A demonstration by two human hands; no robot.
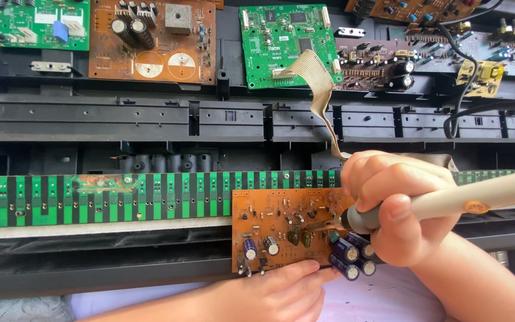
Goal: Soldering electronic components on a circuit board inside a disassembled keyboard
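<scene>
A small orange circuit board point(269, 210) with blue capacitors point(351, 255) along its lower right lies on the black chassis, below a long green contact strip point(108, 197). My right hand point(397, 209) grips a soldering iron point(478, 200) with a beige handle; its tip point(316, 225) touches the middle of the orange board. My left hand point(275, 292) comes in from below, and its fingers press against the bottom edge of that board, near the capacitors.
Above, in the open black chassis point(150, 122), sit a green board point(287, 42), a brown board point(150, 42) with large capacitors, another green board point(31, 24) at far left and dark boards point(388, 62) at right. A beige ribbon cable point(320, 89) curves down toward my right hand.
</scene>
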